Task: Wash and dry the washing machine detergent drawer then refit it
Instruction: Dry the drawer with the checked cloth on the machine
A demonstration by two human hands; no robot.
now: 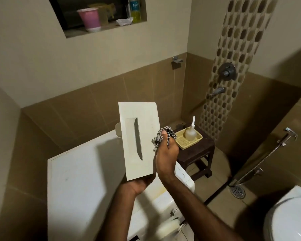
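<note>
Drawer [139,136] held upright above washer [76,185]: left hand [139,186] fingers apparently curled under its lower end; right hand [166,153] fingers clamped on cloth [161,136] against its right edge.

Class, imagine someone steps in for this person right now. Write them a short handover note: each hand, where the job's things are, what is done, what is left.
Left hand: grips the bottom end of the detergent drawer, holding it upright above the washing machine, front panel towards you.
Right hand: holds a patterned cloth against the drawer's right edge.
Done: drawer is out of the machine; drying appears under way. Whether it is fully washed cannot be told.
Left: finish wiping it dry, then refit it in the washing machine.
</note>
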